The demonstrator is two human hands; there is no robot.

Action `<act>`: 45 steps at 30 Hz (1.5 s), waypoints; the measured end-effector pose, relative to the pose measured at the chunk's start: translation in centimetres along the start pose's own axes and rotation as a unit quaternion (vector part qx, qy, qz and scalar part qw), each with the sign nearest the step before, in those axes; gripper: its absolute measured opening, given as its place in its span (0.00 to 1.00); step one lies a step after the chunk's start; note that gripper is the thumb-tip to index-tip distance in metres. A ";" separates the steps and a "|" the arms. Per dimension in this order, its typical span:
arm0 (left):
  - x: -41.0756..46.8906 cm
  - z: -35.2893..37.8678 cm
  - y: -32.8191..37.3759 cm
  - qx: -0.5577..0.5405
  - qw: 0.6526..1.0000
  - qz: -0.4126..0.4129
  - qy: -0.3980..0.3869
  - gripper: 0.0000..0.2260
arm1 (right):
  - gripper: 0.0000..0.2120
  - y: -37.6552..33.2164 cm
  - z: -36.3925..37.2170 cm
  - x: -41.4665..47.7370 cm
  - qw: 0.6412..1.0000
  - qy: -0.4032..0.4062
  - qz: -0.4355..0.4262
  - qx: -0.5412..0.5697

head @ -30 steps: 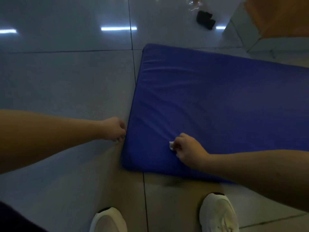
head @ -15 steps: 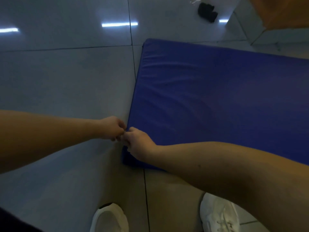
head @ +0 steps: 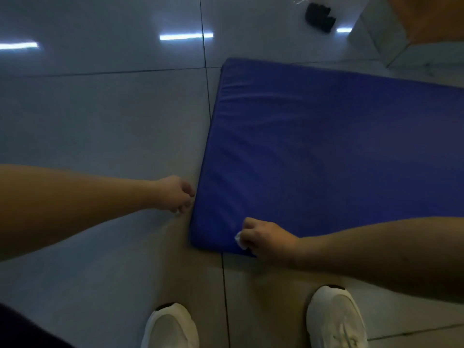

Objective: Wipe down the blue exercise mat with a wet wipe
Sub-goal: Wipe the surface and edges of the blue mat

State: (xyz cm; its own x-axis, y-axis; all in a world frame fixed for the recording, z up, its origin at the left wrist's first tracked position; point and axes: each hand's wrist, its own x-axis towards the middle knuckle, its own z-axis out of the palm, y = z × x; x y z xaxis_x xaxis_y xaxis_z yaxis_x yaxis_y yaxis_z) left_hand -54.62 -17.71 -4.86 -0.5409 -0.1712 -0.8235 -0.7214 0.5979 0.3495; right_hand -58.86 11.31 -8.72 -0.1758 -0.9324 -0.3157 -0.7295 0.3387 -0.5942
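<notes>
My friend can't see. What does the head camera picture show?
A person's right hand holds a white wet wipe against the near corner of a blue exercise mat lying on a grey tiled floor. The left hand sits at the mat's left edge.

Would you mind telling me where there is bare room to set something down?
Free: the floor left of the mat, and the mat's far middle. Crowded: its near corner, with left hand, right hand holding the wipe, and shoes.

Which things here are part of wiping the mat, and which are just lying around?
For the job: blue exercise mat, wet wipe, right hand holding it, left hand at the mat's edge.
Lying about: black object on the floor.
</notes>
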 end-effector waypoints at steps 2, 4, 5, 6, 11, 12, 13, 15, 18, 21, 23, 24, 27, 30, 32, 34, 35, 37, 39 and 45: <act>0.0 0.1 -0.2 0.002 1.000 -0.003 0.003 0.16 | 0.05 -1.6 0.9 2.3 0.999 0.000 -0.036 0.012; -0.1 0.1 -0.3 0.003 1.000 -0.005 0.007 0.15 | 0.02 -3.7 1.9 5.3 0.997 0.001 -0.079 0.007; -0.2 0.1 -0.3 0.003 1.000 -0.006 0.008 0.15 | 0.05 -4.7 2.5 6.9 0.996 0.002 -0.091 0.007; -0.1 0.1 -0.3 0.001 1.000 -0.007 0.009 0.15 | 0.07 -5.6 2.8 8.2 0.996 -0.004 -0.089 0.011; 0.2 0.2 0.1 0.004 1.000 -0.005 0.005 0.14 | 0.18 -6.8 3.4 9.3 0.993 -0.021 -0.101 -0.053; 0.3 0.2 0.4 0.004 1.000 -0.002 0.005 0.13 | 0.20 -6.5 3.2 8.7 0.989 -0.028 -0.122 -0.075; 0.3 0.1 0.6 0.006 1.000 0.000 0.005 0.13 | 0.21 -6.1 2.9 8.1 0.984 -0.040 -0.146 -0.093; 0.4 0.2 0.9 0.014 1.000 -0.001 0.004 0.11 | 0.19 -5.1 2.1 6.5 0.970 -0.077 -0.199 -0.115; 0.4 0.1 1.1 0.023 1.000 0.000 -0.004 0.11 | 0.17 -2.5 0.7 3.5 0.951 -0.138 -0.231 -0.152; 0.1 0.0 1.0 0.033 0.999 -0.002 -0.011 0.13 | 0.14 0.5 -0.5 -0.4 0.943 -0.185 -0.227 -0.159; -0.1 0.0 0.7 0.041 0.999 -0.005 -0.009 0.14 | 0.14 1.8 -0.8 -2.9 0.936 -0.210 -0.226 -0.171; -0.1 0.0 0.5 0.042 0.999 -0.004 -0.006 0.15 | 0.14 2.4 -0.9 -3.9 0.931 -0.224 -0.225 -0.177; -0.4 -0.1 0.3 0.044 0.999 -0.004 -0.003 0.15 | 0.11 4.1 -1.3 -6.5 0.924 -0.244 -0.221 -0.194; -0.4 0.0 0.2 0.037 0.999 -0.001 -0.010 0.16 | 0.06 5.8 -1.6 -8.6 0.924 -0.236 -0.211 -0.215; -0.5 0.1 -0.1 0.040 0.999 -0.002 -0.012 0.16 | 0.06 6.3 -1.7 -9.6 0.925 -0.243 -0.198 -0.215; -0.6 0.2 -0.3 0.049 0.999 -0.004 -0.014 0.16 | 0.07 6.1 -2.0 -10.0 0.922 -0.271 -0.181 -0.208; -0.6 0.2 -0.3 0.055 0.998 -0.003 -0.015 0.16 | 0.07 5.7 -2.3 -9.9 0.923 -0.283 -0.171 -0.195; -0.4 0.3 0.0 0.062 0.998 -0.003 -0.015 0.16 | 0.07 4.5 -3.5 -9.1 0.941 -0.279 -0.131 -0.137; -0.2 0.3 0.3 0.085 0.996 -0.007 -0.011 0.16 | 0.09 2.8 -5.1 -7.4 0.980 -0.180 -0.075 -0.038; 0.2 -0.4 2.4 0.116 0.969 0.129 0.179 0.10 | 0.04 -1.0 -9.6 1.9 0.888 0.091 0.158 0.421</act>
State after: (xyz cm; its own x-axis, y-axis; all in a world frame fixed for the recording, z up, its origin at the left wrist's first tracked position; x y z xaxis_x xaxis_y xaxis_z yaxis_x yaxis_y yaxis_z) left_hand -56.61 -16.60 -3.98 -0.8349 -0.2284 -0.5009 -0.4488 0.8092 0.3792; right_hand -64.80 7.96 -1.59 -0.4427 -0.7536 -0.4859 0.1154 0.4896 -0.8643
